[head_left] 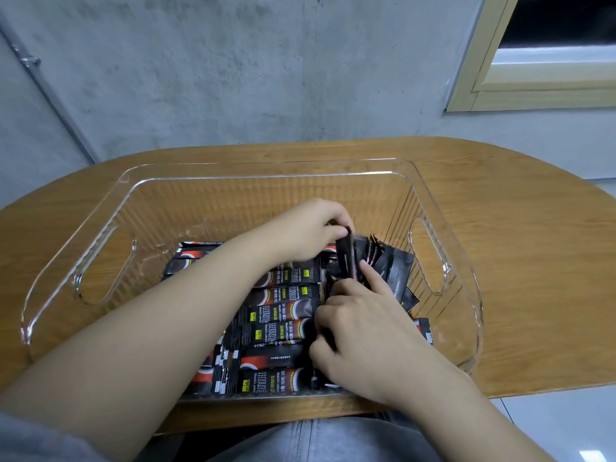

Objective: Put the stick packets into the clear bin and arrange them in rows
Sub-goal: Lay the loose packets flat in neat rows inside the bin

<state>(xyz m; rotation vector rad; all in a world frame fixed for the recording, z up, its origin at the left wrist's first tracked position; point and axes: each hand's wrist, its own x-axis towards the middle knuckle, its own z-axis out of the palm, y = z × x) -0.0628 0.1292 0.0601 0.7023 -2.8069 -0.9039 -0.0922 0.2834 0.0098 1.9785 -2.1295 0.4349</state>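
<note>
Grey trouser fabric [336, 440] sits nearest, at the bottom edge, below the near rim of the wooden table [520, 248].

Stick packets [280, 323]: all the ones in view are inside the clear bin [110, 208], toward its near-right half. A row lies flat, long side running left to right, stacked from near to far. A second group [390, 265] stands on edge, leaning against the right wall by the handle cut-out, loose and fanned.

Left hand [310, 231]: reaches across from the left; fingertips are curled and pinch the top end of one upright packet [346, 258].

Right hand [370, 328]: index finger is extended, touching the standing packets near the held one; the other fingers are curled. Cannot tell whether they hold anything, as the palm side is hidden.

Step in hand, by my reading: arranging, not loading. No packets show on the table outside the bin. The pinched one looks headed for a row.

Next move calls for laying or seating that packet parallel to its neighbours, with the right hand bracing the leaning group so it doesn't topple.

Beyond: grey concrete wall [233, 71], window frame [500, 78] far right.
</note>
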